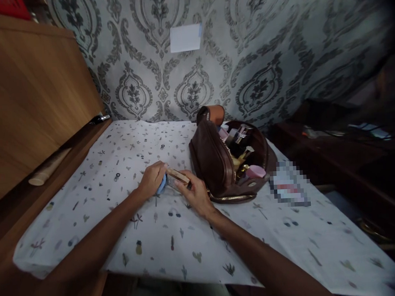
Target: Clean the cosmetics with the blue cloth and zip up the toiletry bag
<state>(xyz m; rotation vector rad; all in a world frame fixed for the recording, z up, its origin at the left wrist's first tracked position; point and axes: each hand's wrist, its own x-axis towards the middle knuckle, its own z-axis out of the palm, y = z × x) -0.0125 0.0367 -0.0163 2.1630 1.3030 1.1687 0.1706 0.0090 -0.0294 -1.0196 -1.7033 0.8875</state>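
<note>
My right hand point(198, 195) is closed around a small rectangular gold-brown case point(178, 175), gripping its right end. Its left end meets the fingers of my left hand point(151, 180). Those fingers are closed on a light blue piece that looks like cloth point(161, 185), pressed near the case; most of it is hidden under the hand. Just right of my right hand, an open brown makeup bag point(206, 158) stands with its zip undone. Inside show a pink rounded item point(255, 171), a makeup brush point(248, 152) and several bottles and tubes.
A white cloth with small printed motifs point(175, 240) covers the table. Right of the bag lies a pixelated packet point(289, 185). A wooden cabinet point(38, 98) stands left, with a beige tube point(48, 167) along its base. Dark furniture point(335, 159) borders the right; patterned wallpaper is behind.
</note>
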